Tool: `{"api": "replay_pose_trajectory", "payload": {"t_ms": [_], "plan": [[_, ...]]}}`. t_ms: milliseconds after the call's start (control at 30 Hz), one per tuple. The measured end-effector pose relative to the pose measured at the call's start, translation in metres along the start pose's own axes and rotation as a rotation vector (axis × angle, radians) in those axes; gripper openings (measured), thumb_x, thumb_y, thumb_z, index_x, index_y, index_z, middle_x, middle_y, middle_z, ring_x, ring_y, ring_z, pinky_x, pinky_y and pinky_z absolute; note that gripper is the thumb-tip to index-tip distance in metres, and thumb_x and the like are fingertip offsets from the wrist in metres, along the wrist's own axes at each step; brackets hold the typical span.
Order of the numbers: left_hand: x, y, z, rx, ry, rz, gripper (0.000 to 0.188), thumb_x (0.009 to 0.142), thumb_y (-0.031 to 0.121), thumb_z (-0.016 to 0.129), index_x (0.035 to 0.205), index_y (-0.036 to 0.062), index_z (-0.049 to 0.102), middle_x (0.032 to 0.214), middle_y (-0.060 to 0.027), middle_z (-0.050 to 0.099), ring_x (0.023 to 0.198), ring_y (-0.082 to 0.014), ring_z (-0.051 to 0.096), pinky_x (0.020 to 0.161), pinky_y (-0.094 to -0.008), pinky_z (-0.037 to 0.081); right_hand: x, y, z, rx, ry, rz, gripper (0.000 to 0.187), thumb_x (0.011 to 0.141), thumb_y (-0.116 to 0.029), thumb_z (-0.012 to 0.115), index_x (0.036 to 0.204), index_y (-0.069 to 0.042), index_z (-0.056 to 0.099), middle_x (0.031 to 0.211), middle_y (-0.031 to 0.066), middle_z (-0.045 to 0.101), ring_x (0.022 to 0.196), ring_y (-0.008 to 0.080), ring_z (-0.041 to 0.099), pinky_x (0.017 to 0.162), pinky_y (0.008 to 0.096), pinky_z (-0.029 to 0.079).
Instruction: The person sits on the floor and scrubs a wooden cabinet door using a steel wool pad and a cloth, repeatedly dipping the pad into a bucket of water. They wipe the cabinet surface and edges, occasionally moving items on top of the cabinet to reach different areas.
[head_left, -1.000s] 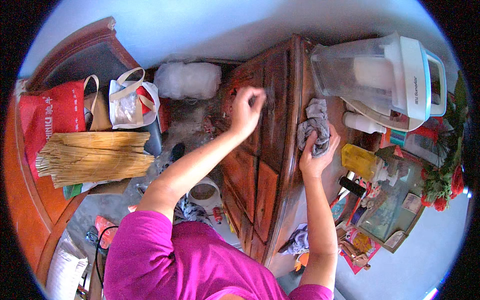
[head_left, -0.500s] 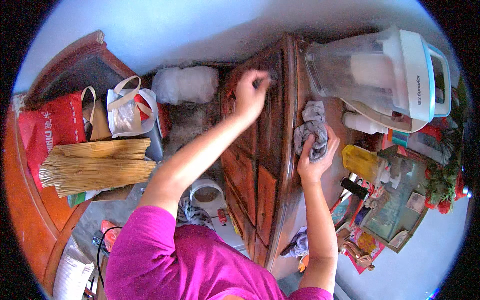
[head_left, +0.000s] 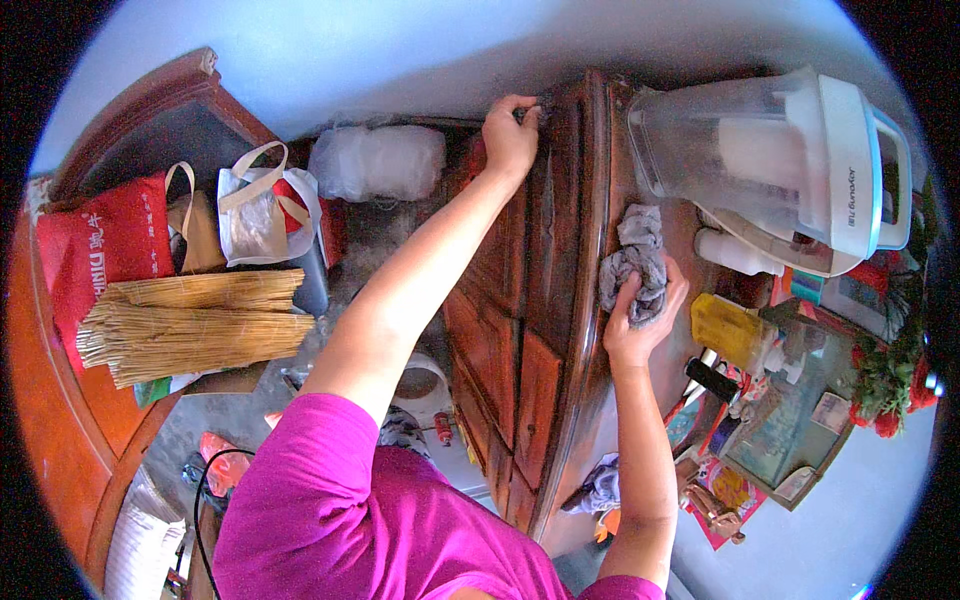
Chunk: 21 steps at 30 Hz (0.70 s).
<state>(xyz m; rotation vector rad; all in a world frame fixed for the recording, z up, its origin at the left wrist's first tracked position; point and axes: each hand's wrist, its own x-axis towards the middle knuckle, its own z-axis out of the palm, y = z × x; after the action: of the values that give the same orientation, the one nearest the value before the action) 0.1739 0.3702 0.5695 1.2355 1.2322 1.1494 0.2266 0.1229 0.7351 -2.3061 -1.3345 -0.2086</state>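
My left hand point(head_left: 511, 140) reaches to the far upper end of a dark brown wooden cabinet point(head_left: 540, 390), against its panelled front. Its fingers are curled around a small dark thing, mostly hidden, whose kind I cannot make out. On the cabinet's top, near the moulded edge, my right hand point(head_left: 650, 318) grips a crumpled grey cloth point(head_left: 634, 270). Part of that cloth sticks out beyond the fingers and lies on the wood.
A blender-like appliance point(head_left: 760, 150), a yellow container point(head_left: 733, 328) and a glass-fronted frame point(head_left: 790, 400) stand on the cabinet. At left, a bundle of thin sticks point(head_left: 200, 325), a red bag point(head_left: 110, 245) and a white bag point(head_left: 265, 215) rest by orange-brown furniture point(head_left: 50, 420).
My left hand has moved farther away along the cabinet front, with the arm stretched out more. My right hand still holds the cloth in nearly the same place; the whole view has shifted slightly.
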Motion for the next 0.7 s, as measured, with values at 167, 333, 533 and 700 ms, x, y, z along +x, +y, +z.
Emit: {"api": "replay_pose_trajectory", "payload": {"t_ms": [167, 333, 533, 700], "plan": [[-0.053, 0.022, -0.009, -0.014, -0.159, 0.038, 0.011, 0.090, 0.007, 0.075, 0.099, 0.0015, 0.073, 0.103, -0.0140, 0.075, 0.104, -0.0249, 0.069, 0.097, -0.0372, 0.049, -0.002, 0.011, -0.003, -0.031, 0.028, -0.025, 0.045, 0.092, -0.022, 0.067, 0.129, -0.001, 0.054, 0.119, 0.0228, 0.060, 0.107, 0.0447, 0.056, 0.094, 0.0516, 0.047], [-0.004, 0.015, 0.000, -0.038, -0.006, 0.080, 0.013, 0.090, 0.008, 0.074, 0.102, 0.0009, 0.073, 0.104, -0.0160, 0.075, 0.099, -0.0258, 0.071, 0.092, -0.0372, 0.051, -0.001, 0.002, 0.002, 0.006, 0.023, -0.009, 0.043, 0.093, -0.024, 0.067, 0.128, -0.001, 0.056, 0.118, 0.0223, 0.060, 0.109, 0.0442, 0.056, 0.094, 0.0513, 0.047], [-0.037, 0.002, -0.010, -0.039, -0.195, -0.065, 0.016, 0.089, 0.009, 0.077, 0.104, 0.0025, 0.073, 0.111, -0.0142, 0.074, 0.106, -0.0246, 0.069, 0.101, -0.0371, 0.048, -0.002, 0.010, 0.000, -0.040, 0.027, 0.005, 0.044, 0.092, -0.024, 0.067, 0.128, -0.003, 0.056, 0.118, 0.0222, 0.059, 0.110, 0.0441, 0.056, 0.095, 0.0506, 0.047], [0.024, 0.037, 0.008, -0.153, -0.193, 0.274, 0.015, 0.094, 0.003, 0.066, 0.108, 0.0023, 0.073, 0.109, -0.0153, 0.074, 0.105, -0.0270, 0.070, 0.096, -0.0355, 0.051, -0.002, 0.006, 0.001, -0.002, 0.015, 0.019, 0.044, 0.092, -0.024, 0.068, 0.128, -0.003, 0.056, 0.117, 0.0224, 0.059, 0.109, 0.0438, 0.057, 0.095, 0.0502, 0.047]]}}
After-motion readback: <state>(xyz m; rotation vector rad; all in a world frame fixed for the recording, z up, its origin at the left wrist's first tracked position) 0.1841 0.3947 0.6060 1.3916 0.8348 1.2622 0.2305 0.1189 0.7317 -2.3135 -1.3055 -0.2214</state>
